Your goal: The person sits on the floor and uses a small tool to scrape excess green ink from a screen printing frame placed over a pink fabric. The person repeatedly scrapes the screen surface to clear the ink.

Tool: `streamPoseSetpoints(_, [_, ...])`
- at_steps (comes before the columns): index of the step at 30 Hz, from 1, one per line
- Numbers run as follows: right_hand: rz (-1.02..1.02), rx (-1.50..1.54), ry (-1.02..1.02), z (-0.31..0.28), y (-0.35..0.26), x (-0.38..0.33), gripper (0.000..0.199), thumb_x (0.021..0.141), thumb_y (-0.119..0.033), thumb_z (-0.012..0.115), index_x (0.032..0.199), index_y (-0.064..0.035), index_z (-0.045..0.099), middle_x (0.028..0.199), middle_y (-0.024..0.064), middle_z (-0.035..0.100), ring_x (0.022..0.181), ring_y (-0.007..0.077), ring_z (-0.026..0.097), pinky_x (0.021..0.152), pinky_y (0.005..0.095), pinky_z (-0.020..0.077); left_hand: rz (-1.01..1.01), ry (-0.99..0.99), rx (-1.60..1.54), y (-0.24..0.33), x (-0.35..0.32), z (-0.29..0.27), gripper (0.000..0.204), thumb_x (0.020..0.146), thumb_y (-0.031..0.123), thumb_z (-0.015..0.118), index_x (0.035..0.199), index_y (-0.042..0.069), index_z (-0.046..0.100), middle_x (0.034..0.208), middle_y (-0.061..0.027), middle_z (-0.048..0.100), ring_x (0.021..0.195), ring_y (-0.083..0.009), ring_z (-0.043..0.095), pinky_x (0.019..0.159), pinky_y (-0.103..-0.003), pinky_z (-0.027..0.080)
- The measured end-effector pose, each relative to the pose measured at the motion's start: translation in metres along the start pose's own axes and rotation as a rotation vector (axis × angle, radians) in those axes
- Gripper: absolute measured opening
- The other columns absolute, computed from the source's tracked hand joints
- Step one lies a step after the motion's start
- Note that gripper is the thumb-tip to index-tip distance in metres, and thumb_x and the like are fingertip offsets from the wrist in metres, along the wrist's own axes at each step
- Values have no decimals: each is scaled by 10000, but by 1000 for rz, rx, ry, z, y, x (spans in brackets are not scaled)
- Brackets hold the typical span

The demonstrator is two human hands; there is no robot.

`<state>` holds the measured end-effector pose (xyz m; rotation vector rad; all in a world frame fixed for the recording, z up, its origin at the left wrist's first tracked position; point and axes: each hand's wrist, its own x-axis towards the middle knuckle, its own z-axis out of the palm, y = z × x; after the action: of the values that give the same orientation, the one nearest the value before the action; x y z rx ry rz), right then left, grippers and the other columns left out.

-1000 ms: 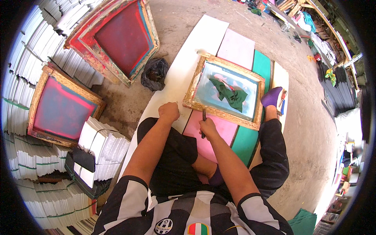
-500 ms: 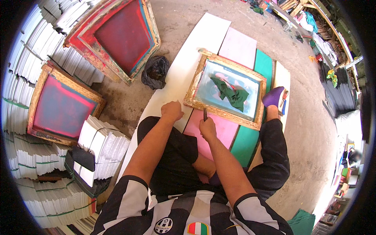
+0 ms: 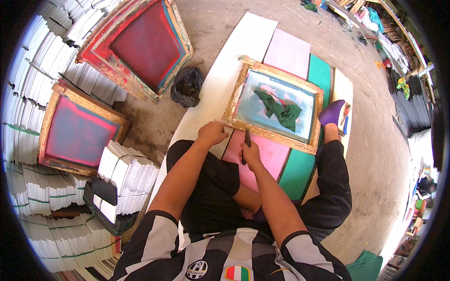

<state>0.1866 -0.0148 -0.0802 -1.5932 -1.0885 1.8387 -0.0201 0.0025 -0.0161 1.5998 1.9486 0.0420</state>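
Left hand [image 3: 213, 134] nearer frame [image 3: 272, 135], curled; dark tool [image 3: 247, 136] tight in right hand [image 3: 252, 155], long axis frameward

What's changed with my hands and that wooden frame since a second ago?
Your left hand has moved slightly rightward by the wooden frame's near-left corner. Your right hand still grips the dark tool; the frame and the green cloth on it look unmoved.
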Motion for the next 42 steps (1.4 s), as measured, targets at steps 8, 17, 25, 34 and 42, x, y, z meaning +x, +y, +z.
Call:
streamPoseSetpoints(8, [-27, -301, 64, 7, -14, 0, 269, 936, -211, 555, 1036, 34, 510, 693, 118, 587, 534, 217, 602, 477, 362, 478, 25, -50, 34, -1, 2, 3, 337, 800, 422, 737, 906, 104, 778, 951, -142, 735, 901, -306, 706, 797, -427, 555])
streamPoseSetpoints(17, [53, -735, 248, 22, -39, -12, 366, 903, -265, 500, 1124, 24, 543, 1064, 332, 649, 1043, 488, 629, 882, 555, 490, 76, -35, -2, -3, 1, 3, 390, 797, 457, 715, 856, 73, 763, 891, -165, 722, 845, -335, 698, 761, -455, 545])
streamPoseSetpoints(25, [-80, -611, 285, 13, -2, 10, 253, 906, -201, 529, 1076, -13, 539, 803, 217, 655, 637, 340, 656, 567, 453, 518, 106, -3, -24, -2, 5, 5, 403, 797, 467, 708, 794, 67, 754, 821, -176, 708, 793, -341, 691, 715, -462, 537])
streamPoseSetpoints(34, [19, 204, -94, 1, -6, -9, 116, 944, -167, 581, 1004, -87, 523, 638, 55, 543, 477, 165, 535, 413, 320, 441, 126, -9, -43, -4, 5, 4, 335, 799, 416, 720, 849, 86, 751, 847, -147, 714, 811, -335, 685, 724, -460, 531])
streamPoseSetpoints(42, [-39, -70, -205, 4, -10, -26, 149, 938, -126, 568, 1055, -37, 541, 663, 70, 561, 482, 168, 551, 419, 314, 454, 424, 94, 89, 15, 1, 6, 244, 845, 317, 675, 1039, 175, 718, 984, -98, 715, 919, -332, 675, 783, -473, 538])
